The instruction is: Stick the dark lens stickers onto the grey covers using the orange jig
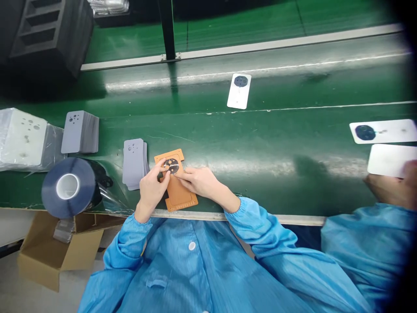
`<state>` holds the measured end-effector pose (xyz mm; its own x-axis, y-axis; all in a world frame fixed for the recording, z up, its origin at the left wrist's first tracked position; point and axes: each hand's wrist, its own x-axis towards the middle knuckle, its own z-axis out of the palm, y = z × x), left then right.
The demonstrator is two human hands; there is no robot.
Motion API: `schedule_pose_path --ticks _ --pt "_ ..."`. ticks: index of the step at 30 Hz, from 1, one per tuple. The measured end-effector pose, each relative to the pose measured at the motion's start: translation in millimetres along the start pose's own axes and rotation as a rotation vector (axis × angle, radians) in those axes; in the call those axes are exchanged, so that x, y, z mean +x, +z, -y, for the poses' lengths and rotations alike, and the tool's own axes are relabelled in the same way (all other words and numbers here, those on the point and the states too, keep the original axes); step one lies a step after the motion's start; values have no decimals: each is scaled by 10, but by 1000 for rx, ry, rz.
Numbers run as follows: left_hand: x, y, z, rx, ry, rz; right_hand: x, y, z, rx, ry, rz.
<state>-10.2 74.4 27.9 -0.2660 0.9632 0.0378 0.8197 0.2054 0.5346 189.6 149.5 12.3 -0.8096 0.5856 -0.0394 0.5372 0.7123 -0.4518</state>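
Observation:
An orange fixture plate [182,194] lies on the green bench near its front edge. On its upper part sits a round black piece [171,165] with several holes. My left hand [153,184] pinches the left edge of the black piece, thumb and index finger on it. From the right, my right hand [200,180] touches the lower right rim of the same piece, its fingers closed together. Just left of the fixture is a stack of grey plates [133,163] with holes near their top end.
Further left are another grey stack [72,134], a wrapped stack of pale plates [26,139] and a film roll [54,191]. White plates with black discs [239,96] lie behind and right. A co-worker's hand [387,189] holds a white plate [391,161].

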Motion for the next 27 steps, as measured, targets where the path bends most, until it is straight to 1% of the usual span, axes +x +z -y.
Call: schedule_pose_path --ticks 4,8,10,13,15,18,20,21,23,27 --pt "7 -1 -19 -35 14 -15 -3 -13 13 5 -5 2" --pt "13 -17 -41 -65 -26 -18 -5 -14 16 -1 5 4" --pt "17 -32 -31 -67 -44 -17 -4 -10 19 4 14 3" --pt "7 -53 4 -50 -27 -18 -3 -2 25 14 33 8" --pt "-22 -67 21 -47 12 -65 -5 5 30 20 42 8" --pt "-98 -89 26 -64 110 -197 -12 12 42 14 52 6" --pt "-153 -95 29 -35 174 -243 -20 12 57 -9 53 11" --pt "-175 -93 34 0 194 -240 -24 11 66 -23 51 15" --pt "-206 -76 48 84 215 -196 -32 9 87 -50 50 25" --pt "-209 -31 56 182 197 -85 -46 17 123 -75 63 33"
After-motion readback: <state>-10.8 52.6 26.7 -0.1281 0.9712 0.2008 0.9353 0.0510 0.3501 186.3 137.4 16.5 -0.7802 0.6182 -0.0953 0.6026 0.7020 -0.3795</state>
